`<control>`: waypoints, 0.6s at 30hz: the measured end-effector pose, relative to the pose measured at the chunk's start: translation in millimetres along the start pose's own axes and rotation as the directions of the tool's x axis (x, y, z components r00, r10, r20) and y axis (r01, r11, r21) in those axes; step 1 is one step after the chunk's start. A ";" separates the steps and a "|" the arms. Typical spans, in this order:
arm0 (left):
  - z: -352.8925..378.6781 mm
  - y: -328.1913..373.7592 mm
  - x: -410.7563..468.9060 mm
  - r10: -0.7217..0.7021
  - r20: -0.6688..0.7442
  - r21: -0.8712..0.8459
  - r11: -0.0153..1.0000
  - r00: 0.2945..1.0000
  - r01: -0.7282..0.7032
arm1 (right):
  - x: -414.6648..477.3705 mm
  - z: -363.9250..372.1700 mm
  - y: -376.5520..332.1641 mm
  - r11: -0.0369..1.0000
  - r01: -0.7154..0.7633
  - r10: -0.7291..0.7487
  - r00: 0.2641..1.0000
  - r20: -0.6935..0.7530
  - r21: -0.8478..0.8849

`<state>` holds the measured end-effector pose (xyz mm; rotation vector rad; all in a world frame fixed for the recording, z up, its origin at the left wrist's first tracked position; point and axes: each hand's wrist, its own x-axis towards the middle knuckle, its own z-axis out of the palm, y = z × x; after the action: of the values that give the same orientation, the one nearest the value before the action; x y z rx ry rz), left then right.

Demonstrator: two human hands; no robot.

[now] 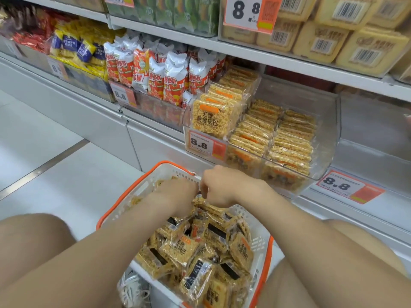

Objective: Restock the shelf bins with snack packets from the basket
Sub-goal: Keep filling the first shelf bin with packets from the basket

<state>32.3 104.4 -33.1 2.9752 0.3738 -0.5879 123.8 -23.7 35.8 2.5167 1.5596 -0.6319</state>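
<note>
A white basket with an orange rim (155,172) stands on the floor between my knees, full of clear snack packets (198,252) of golden rice crackers. Both my hands reach down into its far end, side by side. My left hand (175,194) is sunk among the packets, and its fingers are hidden behind the back of the hand. The fingers of my right hand (220,185) curl down over a packet at the top of the pile. On the shelf just beyond, a clear bin (329,138) holds rows of the same crackers (273,132); its right side has room.
To the left, a bin of red and white snack bags (160,74) and one of yellow and blue bags (77,47). Above sits a shelf of yellow boxed goods (333,36). Orange 8.8 price tags (206,145) hang on the bin fronts. White floor lies at left.
</note>
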 end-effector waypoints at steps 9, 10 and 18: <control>47.7 13.3 5.1 -0.018 0.440 0.158 0.986 0.898 -0.058 | 18.1 12.8 2.2 1.000 -0.022 0.020 0.986 0.166 0.009; 51.0 12.7 7.9 -0.018 0.449 0.148 0.988 0.894 -0.055 | 18.2 12.5 2.1 1.000 -0.021 0.019 0.985 0.173 0.011; 67.9 7.4 25.4 0.102 0.272 0.156 0.976 0.957 -0.149 | 18.0 6.9 8.5 0.999 -0.027 0.020 0.984 0.177 0.033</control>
<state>32.2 94.0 -105.2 2.9955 0.1132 -1.0348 136.2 -14.8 21.2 2.4233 1.4677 -0.8602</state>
